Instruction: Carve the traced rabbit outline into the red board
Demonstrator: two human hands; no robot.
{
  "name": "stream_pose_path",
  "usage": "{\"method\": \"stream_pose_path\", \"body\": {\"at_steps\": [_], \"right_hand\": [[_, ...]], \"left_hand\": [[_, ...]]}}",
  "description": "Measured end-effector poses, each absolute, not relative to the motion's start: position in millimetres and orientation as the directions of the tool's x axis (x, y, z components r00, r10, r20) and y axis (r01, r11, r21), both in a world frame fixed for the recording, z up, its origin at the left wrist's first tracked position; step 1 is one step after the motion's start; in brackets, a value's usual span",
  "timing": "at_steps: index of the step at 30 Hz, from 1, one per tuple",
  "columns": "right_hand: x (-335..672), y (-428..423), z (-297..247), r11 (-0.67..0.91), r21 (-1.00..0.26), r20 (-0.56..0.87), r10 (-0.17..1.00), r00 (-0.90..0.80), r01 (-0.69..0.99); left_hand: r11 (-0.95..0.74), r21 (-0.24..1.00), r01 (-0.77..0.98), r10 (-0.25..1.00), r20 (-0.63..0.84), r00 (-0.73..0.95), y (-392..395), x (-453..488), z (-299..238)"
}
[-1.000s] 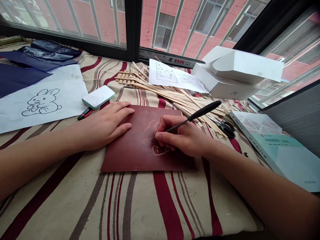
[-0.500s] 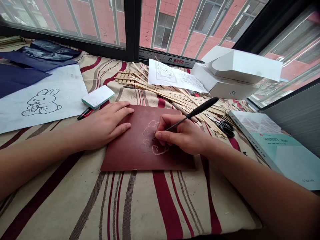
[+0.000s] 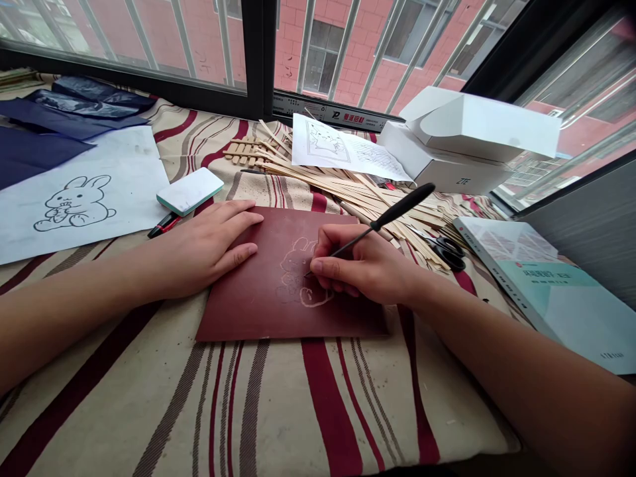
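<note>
A reddish-brown board (image 3: 243, 311) lies flat on the striped cloth, with a rabbit outline (image 3: 314, 301) partly in pale lines and partly in fainter ones. My right hand (image 3: 365, 265) is closed around a thin metal carving tool (image 3: 401, 207) with a black handle. Its tip meets the board within the rabbit outline, mostly hidden by my fingers. On the board's upper left edge rests my left hand (image 3: 218, 242), open, its fingers lying flat. Farther left is a white paper (image 3: 134, 159) bearing a black rabbit drawing (image 3: 74, 204).
Beside my left hand lie a white-and-green block (image 3: 190, 190) and a black-and-red pen (image 3: 163, 225). Behind the board are loose wooden strips (image 3: 322, 179), a printed sheet (image 3: 348, 149) and a white box (image 3: 462, 142). Scissors (image 3: 447, 252) and a book (image 3: 551, 291) lie at right.
The view has shifted slightly, moving the scene a little left. My right hand and the carving tool's handle have dipped slightly; my left hand stays on the board.
</note>
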State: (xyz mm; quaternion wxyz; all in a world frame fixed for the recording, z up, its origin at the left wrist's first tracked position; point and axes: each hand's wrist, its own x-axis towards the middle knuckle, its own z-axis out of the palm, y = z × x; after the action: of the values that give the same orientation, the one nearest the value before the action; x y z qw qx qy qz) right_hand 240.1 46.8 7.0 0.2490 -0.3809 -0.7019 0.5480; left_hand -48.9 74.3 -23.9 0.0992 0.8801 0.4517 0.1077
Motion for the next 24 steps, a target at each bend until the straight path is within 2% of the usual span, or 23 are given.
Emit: {"method": "stream_pose_path", "body": {"at_steps": [3,8,13,24], "right_hand": [[240.7,45.6,6.2,0.041,-0.966,-0.116,0.814,-0.569,0.255],[240.4,45.8,3.0,0.014,-0.977,-0.108,0.829,-0.549,0.214],[237.0,43.9,0.6,0.057,-0.982,-0.052,0.836,-0.547,0.179],[235.7,43.0,-0.3,0.075,-0.966,-0.074,0.835,-0.545,0.248]], "left_hand": [[-0.566,0.279,0.776,0.820,0.094,0.564,73.9,-48.7,-23.8],[-0.564,0.277,0.778,0.821,0.092,0.563,73.3,-48.8,-24.6],[-0.568,0.275,0.776,0.820,0.107,0.562,73.5,-48.4,-25.3],[-0.579,0.267,0.771,0.813,0.111,0.572,74.0,-48.9,-26.2]]}}
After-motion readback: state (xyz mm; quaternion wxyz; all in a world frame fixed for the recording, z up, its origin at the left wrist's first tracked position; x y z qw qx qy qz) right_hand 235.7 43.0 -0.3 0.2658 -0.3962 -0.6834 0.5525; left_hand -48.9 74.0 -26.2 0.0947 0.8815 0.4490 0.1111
